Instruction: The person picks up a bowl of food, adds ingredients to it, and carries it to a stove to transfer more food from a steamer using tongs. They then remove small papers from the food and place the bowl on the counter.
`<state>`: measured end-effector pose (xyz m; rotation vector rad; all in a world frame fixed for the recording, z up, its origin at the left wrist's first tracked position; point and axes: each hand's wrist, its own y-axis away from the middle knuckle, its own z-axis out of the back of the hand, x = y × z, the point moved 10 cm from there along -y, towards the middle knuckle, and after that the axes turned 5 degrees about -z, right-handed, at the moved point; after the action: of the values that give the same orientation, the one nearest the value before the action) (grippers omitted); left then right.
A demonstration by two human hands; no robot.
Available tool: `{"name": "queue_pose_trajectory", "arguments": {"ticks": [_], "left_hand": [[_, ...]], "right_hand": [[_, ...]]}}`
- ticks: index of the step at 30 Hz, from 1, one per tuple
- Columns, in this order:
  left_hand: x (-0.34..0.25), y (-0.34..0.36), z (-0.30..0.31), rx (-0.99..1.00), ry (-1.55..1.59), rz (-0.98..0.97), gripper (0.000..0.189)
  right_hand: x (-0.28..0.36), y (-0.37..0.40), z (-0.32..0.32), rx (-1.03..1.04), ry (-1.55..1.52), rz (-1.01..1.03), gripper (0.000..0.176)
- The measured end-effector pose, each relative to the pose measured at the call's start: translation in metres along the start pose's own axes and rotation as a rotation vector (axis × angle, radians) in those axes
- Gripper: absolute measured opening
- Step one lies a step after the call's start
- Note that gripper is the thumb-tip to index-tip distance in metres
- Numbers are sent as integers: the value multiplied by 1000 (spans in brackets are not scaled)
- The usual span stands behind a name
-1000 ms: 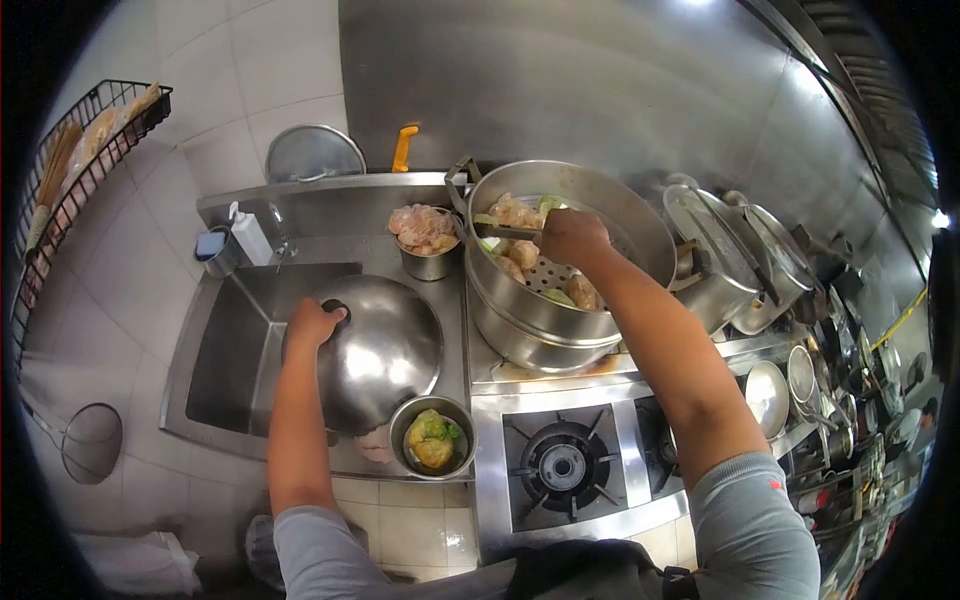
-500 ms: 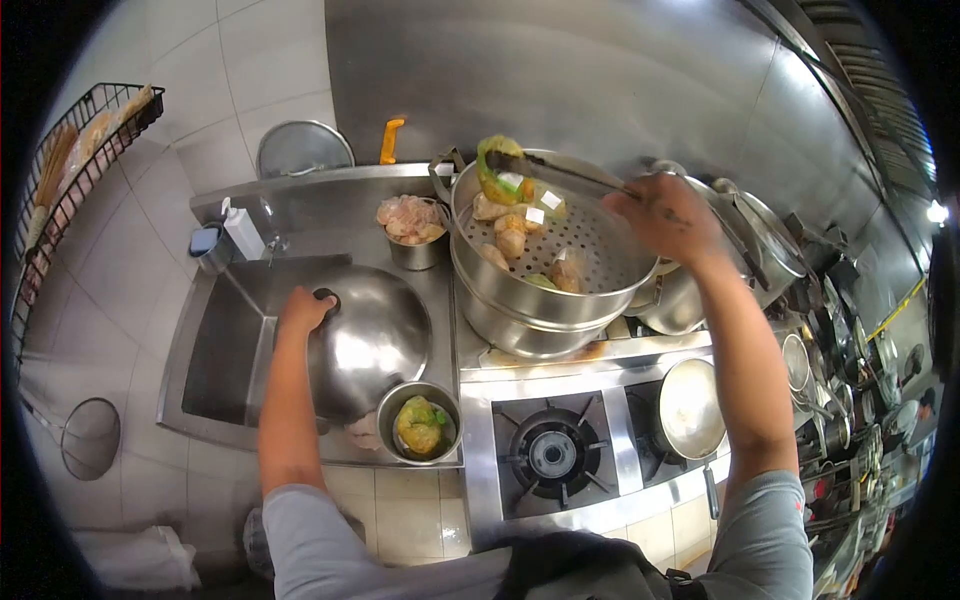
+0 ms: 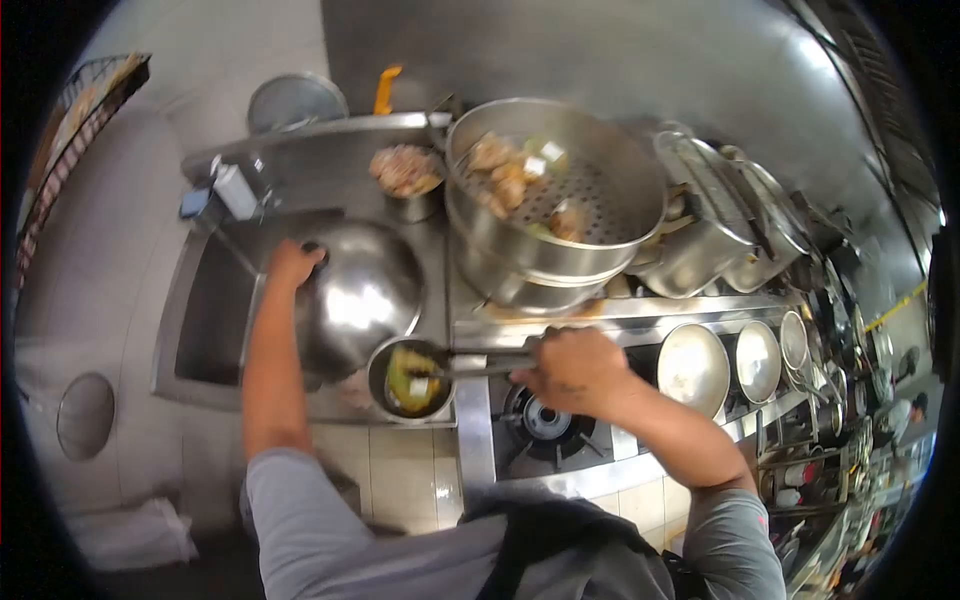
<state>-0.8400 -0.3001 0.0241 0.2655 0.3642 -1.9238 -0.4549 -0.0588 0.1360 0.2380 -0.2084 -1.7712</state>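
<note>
To work well at this step, I think the tongs point(image 3: 492, 367) should stay level and low over the small pot point(image 3: 376, 372), so that their tips meet the yellow-green bag point(image 3: 408, 388) and do not push against the wall. A light squeeze seems wiser than a strong one, because a thin bag (it looks soft to me) could tear. The pot stands at the near edge of the steel tabletop point(image 3: 436, 290), just beside the burner point(image 3: 548, 418), so sideways pressure could tip it or shift it.

The right hand point(image 3: 578, 368) is closed around the handle end of the tongs, with the arms of the tool pointing left into the pot. The tips are over the bag, but I cannot tell whether they pinch it.

The left hand point(image 3: 292, 264) has its fingers curled at the dark knob point(image 3: 314, 252) of the domed lid point(image 3: 362, 275), and it seems to grip it. This lid lies tilted beside the sink point(image 3: 212, 320), very near the pot.
</note>
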Motion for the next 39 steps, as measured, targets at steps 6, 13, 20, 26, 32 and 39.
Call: {"name": "queue_pose_trajectory", "arguments": {"ticks": [6, 13, 20, 26, 32, 39], "left_hand": [[17, -11, -13, 31, 11, 60, 67], [9, -9, -12, 103, 146, 95, 65], [3, -4, -5, 57, 178, 95, 48], [-9, 5, 6, 14, 286, 78, 46], [-17, 0, 7, -51, 57, -48, 52], [-9, -15, -16, -14, 123, -94, 58]], "right_hand": [[-72, 14, 80, -308, -60, -170, 49], [-214, -72, 167, -430, -61, -514, 48], [-271, -207, 114, -301, -69, -528, 52], [-292, -241, 89, -282, -104, -580, 53], [-264, -176, 123, -265, -109, -614, 46], [-271, -97, 151, -582, -242, -341, 44]]}}
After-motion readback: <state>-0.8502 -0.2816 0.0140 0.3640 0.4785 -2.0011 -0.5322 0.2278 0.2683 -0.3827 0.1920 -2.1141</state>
